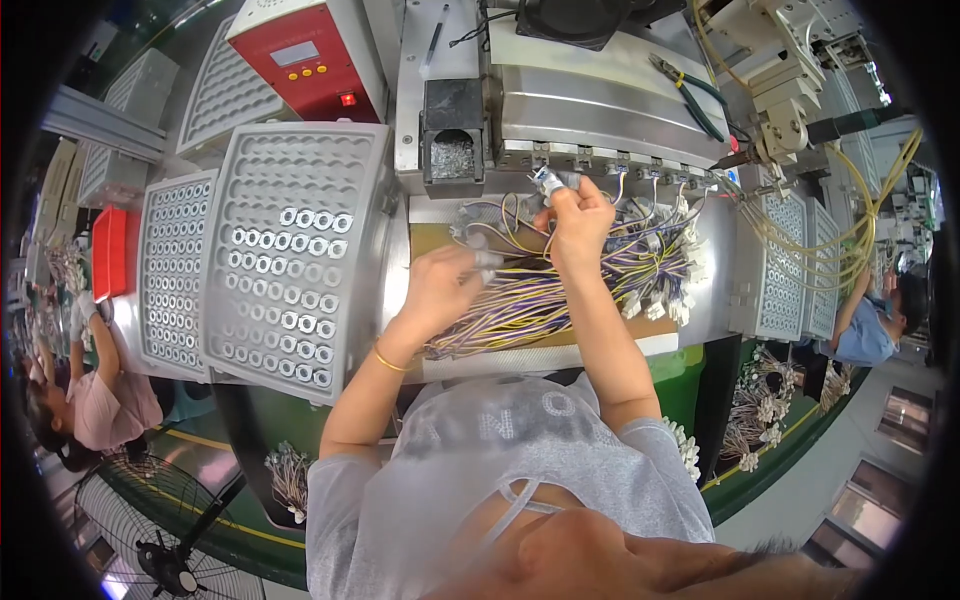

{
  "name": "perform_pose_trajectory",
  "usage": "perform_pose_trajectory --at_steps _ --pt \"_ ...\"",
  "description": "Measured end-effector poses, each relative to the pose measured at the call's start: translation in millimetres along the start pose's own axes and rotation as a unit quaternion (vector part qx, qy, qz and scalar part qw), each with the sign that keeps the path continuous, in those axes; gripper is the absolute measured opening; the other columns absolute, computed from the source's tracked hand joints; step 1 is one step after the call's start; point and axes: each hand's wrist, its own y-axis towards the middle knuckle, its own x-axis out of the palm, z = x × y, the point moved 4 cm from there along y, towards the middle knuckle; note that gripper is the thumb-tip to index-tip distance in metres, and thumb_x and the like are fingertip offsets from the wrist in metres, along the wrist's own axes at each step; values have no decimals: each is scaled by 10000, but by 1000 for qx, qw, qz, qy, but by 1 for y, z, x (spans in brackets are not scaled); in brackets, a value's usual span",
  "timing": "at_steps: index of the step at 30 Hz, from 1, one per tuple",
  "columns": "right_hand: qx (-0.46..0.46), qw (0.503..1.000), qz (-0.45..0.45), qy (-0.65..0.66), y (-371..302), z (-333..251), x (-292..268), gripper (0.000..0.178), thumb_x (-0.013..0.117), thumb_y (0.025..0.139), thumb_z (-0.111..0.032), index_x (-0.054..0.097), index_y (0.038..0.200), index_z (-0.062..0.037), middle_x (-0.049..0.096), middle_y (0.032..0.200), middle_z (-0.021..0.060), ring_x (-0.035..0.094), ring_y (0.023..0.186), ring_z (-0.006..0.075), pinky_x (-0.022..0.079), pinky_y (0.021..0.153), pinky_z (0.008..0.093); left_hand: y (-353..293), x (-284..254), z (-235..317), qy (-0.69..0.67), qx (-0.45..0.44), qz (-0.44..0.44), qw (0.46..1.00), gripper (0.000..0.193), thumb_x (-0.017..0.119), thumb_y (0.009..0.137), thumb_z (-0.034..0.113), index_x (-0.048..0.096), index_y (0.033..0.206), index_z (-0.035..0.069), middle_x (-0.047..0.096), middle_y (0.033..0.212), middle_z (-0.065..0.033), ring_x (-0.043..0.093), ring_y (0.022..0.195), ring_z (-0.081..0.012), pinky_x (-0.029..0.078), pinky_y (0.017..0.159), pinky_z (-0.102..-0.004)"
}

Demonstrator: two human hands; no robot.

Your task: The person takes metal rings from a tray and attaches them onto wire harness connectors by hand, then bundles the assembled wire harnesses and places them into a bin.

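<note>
My right hand point(580, 222) is raised at the front of the metal fixture point(600, 105), its thumb and fingers pinched round a small silvery part point(546, 180). Covers sit on its fingertips. Lower and to the left, my left hand point(438, 288) reaches over the bundle of yellow, purple and white wires point(510, 315). Its covered fingertips are smeared by motion, so whether they grip a wire cannot be made out. White connectors point(655, 270) end the wires at the right. Single leads run from the sockets along the fixture's front edge.
Grey trays point(225, 300) of metal rings stand at left, below a red control box point(310, 60). A black block point(453, 130) flanks the fixture. Pliers point(690, 95) lie on it; a soldering iron point(850, 125) is mounted at right. Other people work at both sides.
</note>
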Motion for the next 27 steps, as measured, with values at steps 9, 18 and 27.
perform_pose_trajectory --at_steps 9,18,27 --pt "-19 1000 17 -2 -3 -1 3 55 482 727 14 463 675 11 542 632 71 500 406 132 404 369 245 -2 -5 12 129 201 37 970 166 609 619 12 645 776 53 533 602 -76 500 554 -222 416 516 -333" --pt "3 993 55 103 0 3 25 104 478 802 -44 517 795 53 575 656 91 590 491 209 491 452 286 3 -35 15 65 35 14 997 160 623 646 31 650 802 60 552 616 -64 517 546 -180 406 500 -261" --pt "-329 844 -251 -342 -52 -33 27 171 614 690 -63 608 858 -28 561 629 95 542 541 183 414 495 279 -6 -60 15 -4 24 88 996 228 617 639 -12 655 861 25 524 581 -80 489 506 -172 364 468 -255"
